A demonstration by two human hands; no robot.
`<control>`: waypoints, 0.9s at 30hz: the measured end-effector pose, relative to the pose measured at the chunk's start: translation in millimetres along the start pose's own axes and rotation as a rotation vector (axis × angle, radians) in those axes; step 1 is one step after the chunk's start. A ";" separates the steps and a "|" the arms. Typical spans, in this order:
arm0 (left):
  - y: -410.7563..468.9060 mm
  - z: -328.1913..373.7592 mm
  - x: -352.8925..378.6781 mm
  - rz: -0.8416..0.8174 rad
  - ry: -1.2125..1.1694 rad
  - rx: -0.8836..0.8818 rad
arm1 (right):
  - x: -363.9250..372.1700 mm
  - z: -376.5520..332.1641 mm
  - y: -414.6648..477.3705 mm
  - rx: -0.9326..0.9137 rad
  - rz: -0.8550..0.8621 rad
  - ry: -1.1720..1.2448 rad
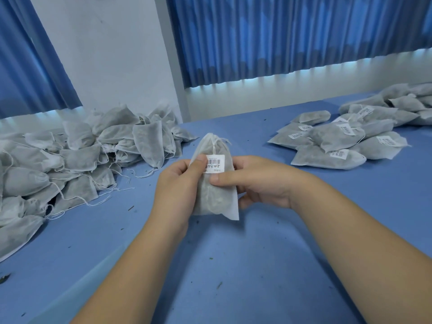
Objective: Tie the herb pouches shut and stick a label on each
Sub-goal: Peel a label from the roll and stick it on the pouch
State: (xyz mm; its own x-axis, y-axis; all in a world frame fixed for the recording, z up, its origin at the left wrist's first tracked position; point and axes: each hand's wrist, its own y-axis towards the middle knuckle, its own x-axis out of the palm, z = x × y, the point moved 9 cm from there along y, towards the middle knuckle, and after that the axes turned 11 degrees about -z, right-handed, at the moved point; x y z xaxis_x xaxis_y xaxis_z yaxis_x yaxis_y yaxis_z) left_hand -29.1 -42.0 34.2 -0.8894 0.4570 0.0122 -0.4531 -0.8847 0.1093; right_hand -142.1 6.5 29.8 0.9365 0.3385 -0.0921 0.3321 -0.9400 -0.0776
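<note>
Forearms [121, 277] over the bench [233, 265], my left grip [177, 183] wrapping the pouch [215, 199], right grip [257, 183] pinching it below the label [216, 163], so I'd smooth thumbs outward, no wrinkles.

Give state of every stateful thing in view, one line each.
held pouch: upright, neck gathered, label on.
label: stuck to pouch front, both thumbs at its edges.
left hand: grips held pouch.
right hand: grips held pouch.
left pile: no labels showing, strings trailing.
right pile: labelled, lying flat.
curtains: drawn shut.
</note>
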 end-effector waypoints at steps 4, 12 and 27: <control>13.6 11.0 19.6 0.016 -0.018 0.035 | -4.6 1.7 -6.9 0.052 -0.038 0.063; 38.4 21.0 63.4 -0.024 -0.171 0.055 | -110.3 -9.8 -48.8 -0.379 0.588 0.599; 47.2 15.6 28.7 0.048 -0.141 0.003 | -85.9 29.9 -5.1 -0.073 0.646 0.499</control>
State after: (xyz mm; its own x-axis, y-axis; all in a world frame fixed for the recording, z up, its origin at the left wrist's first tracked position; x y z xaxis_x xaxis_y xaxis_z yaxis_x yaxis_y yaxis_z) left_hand -75.1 -69.3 55.2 -0.8928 0.4224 0.1566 -0.4097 -0.9058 0.1078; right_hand -227.6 -16.5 8.4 0.8799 -0.3129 0.3577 -0.2992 -0.9495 -0.0945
